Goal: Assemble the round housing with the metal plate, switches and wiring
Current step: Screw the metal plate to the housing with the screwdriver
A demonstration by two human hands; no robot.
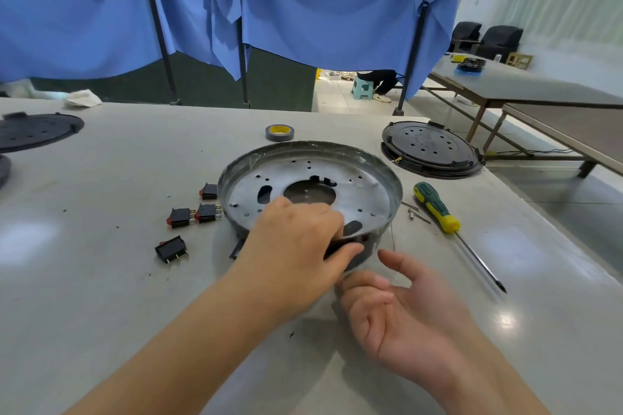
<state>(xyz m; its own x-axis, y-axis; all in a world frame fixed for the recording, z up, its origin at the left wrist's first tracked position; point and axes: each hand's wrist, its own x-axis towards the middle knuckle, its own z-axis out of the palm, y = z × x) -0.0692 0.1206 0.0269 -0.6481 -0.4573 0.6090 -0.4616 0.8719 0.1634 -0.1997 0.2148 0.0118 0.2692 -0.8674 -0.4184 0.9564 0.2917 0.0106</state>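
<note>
At frame centre on the table (101,280) sits the round housing (387,192) — its metal plate (354,202) inside. The left hand (296,239) grasps its near rim; the right hand (401,310) lies released, palm up. Four switches (182,216) lie left — a screwdriver (438,209) right.

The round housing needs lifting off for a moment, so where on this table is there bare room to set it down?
Bare patches: the table near left, below the rocker switches, and the far strip between the black disc and the tape roll. Crowded: left of the round housing with switches; right of it with screwdriver, screws and black cover.
</note>
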